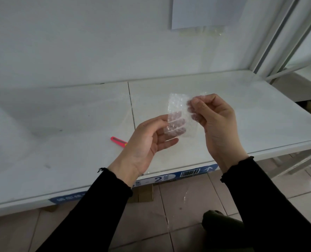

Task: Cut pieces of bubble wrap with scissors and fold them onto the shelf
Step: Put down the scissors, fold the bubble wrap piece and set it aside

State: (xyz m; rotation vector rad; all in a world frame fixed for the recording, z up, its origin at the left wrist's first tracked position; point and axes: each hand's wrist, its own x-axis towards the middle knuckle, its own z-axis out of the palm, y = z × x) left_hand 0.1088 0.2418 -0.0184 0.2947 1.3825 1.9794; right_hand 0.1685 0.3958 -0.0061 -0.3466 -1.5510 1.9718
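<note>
A small clear piece of bubble wrap (177,106) is held up above the white shelf (260,115). My left hand (147,142) pinches its lower left part, with the fingers showing through the plastic. My right hand (216,122) grips its right edge between thumb and fingers. The piece stands roughly upright between both hands. A pink-handled cutting tool (117,141) lies on the shelf just left of my left hand, partly hidden by it.
The shelf's front edge carries a blue label strip (169,178). A white upright post (278,33) stands at the right. A sheet of clear plastic (205,15) hangs at the back wall. Tiled floor and a dark object (222,222) lie below.
</note>
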